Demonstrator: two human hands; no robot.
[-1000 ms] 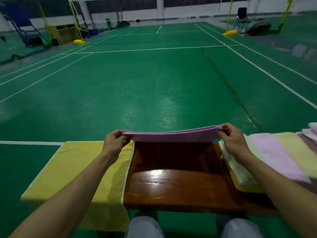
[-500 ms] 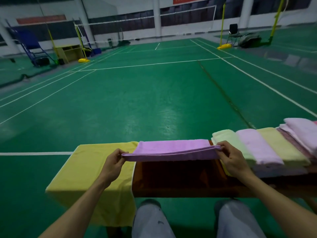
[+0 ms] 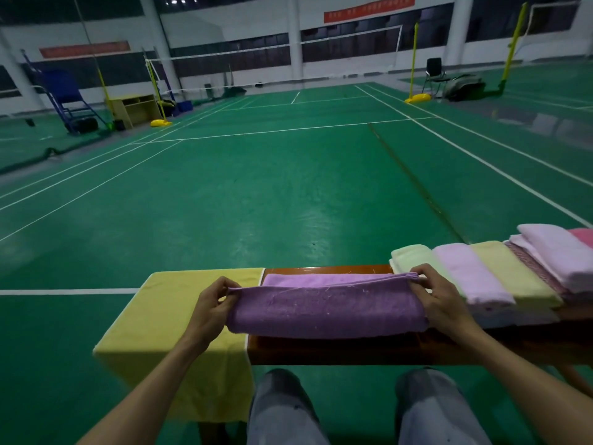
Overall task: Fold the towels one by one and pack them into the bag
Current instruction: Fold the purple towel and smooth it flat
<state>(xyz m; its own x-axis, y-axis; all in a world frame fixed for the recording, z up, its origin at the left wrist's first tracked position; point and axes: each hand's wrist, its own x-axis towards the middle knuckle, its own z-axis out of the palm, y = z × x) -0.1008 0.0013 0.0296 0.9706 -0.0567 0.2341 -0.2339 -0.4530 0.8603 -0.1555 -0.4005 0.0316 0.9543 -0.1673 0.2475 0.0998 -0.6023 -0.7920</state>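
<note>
Both forearms bare, extended forward from the lower frame corners, converging slightly; left hand [image 3: 211, 313] back-up, thumb and forefinger pinching the left end of the purple towel [image 3: 324, 309]; right hand [image 3: 441, 300] level with it, fingers curled over the right end; remaining left fingers apparently tucked beneath, partly hidden.
</note>
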